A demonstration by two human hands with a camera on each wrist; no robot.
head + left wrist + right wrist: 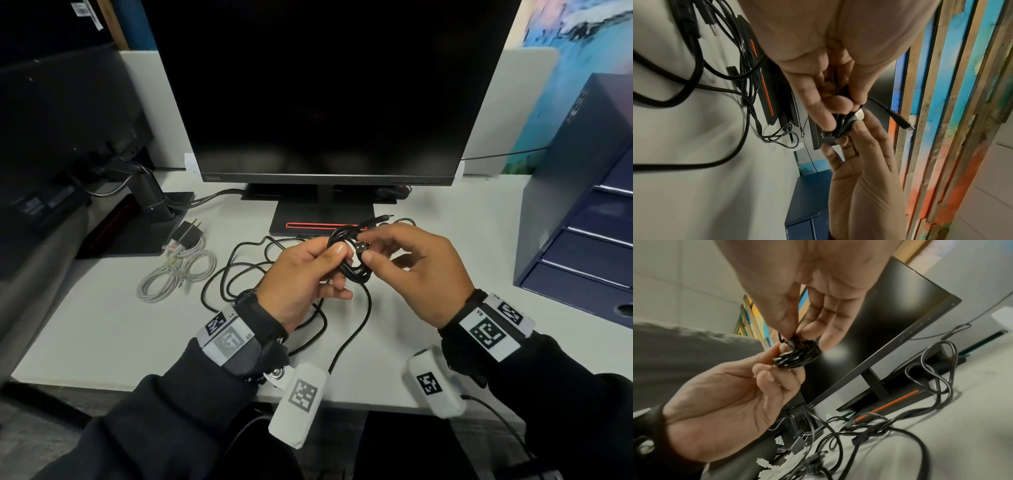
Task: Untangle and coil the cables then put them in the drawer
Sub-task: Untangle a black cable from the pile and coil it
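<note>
Both-hand grip on black coil (349,255); loose cables (239,270) beneath

This is looking like an office: a white desk (102,325) is lying under the hands, a dark monitor (329,89) is standing behind them, and blue drawers (589,240) are sitting to their right.

A white desk (102,329) carries everything. Loose black cables (239,270) sprawl centrally, a coiled white cable (178,274) lies left. A monitor (322,212) stands far, blue drawers (582,240) right.
</note>
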